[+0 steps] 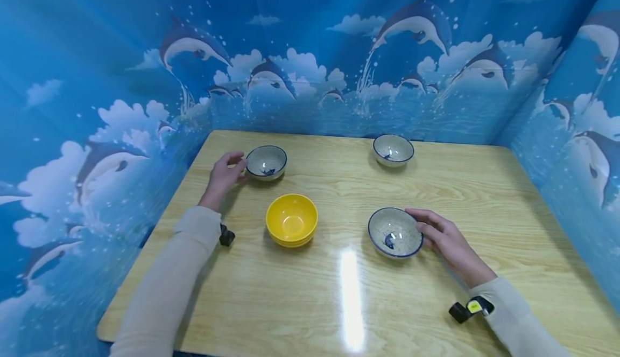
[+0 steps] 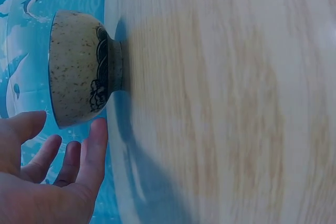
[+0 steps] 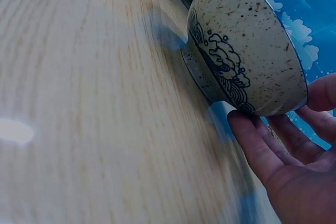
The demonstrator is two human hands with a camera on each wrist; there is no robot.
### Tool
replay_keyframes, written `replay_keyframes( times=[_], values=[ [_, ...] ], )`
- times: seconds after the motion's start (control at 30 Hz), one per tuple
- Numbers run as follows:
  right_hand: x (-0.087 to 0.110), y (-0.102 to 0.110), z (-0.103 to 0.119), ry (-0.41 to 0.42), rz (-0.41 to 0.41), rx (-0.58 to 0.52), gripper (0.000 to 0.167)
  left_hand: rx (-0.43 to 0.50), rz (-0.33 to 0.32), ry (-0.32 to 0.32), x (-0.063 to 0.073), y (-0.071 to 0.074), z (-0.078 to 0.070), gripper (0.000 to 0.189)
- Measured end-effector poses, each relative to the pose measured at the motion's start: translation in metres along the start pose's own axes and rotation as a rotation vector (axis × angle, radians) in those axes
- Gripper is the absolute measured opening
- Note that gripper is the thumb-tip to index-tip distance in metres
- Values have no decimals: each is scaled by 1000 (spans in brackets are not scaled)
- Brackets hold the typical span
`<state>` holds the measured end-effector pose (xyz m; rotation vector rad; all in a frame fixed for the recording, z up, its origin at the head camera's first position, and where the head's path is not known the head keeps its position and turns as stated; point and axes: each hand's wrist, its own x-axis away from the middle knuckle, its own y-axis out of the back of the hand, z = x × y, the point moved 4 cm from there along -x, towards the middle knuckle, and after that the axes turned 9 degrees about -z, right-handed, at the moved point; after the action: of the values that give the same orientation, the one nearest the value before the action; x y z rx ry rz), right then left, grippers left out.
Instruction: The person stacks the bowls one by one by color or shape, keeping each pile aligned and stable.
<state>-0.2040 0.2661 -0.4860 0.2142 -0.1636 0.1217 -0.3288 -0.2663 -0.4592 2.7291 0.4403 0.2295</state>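
Left hand (image 1: 226, 175): thumb and fingers are spread apart just beside the left bowl (image 1: 267, 164); contact cannot be told.
Left bowl: speckled, blue-rimmed, set upright on the wood-grained table (image 1: 460, 184), mouth up.
Yellow bowls (image 1: 291, 219): smooth, round, stacked mouth up between the hands.
Far bowl (image 1: 393, 151): speckled, placed near the back edge.
Right bowl (image 1: 394, 230): speckled, wave-patterned outside, mouth up.
Right hand (image 1: 445, 241): the bowl's right side is gripped, thumb at rim, fingers against outer wall.
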Motion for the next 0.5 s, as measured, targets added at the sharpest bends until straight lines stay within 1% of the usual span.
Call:
replay_keyframes(
  times=[0.17, 0.27, 0.5],
  values=[
    [1, 0, 0, -5, 2, 7, 54, 65, 0, 67, -3, -5, 5, 55],
    [1, 0, 0, -3, 2, 4, 54, 105, 15, 105, -3, -7, 9, 57],
    [1, 1, -1, -9, -2, 5, 55, 173, 43, 162, -3, -11, 15, 59]
  ],
)
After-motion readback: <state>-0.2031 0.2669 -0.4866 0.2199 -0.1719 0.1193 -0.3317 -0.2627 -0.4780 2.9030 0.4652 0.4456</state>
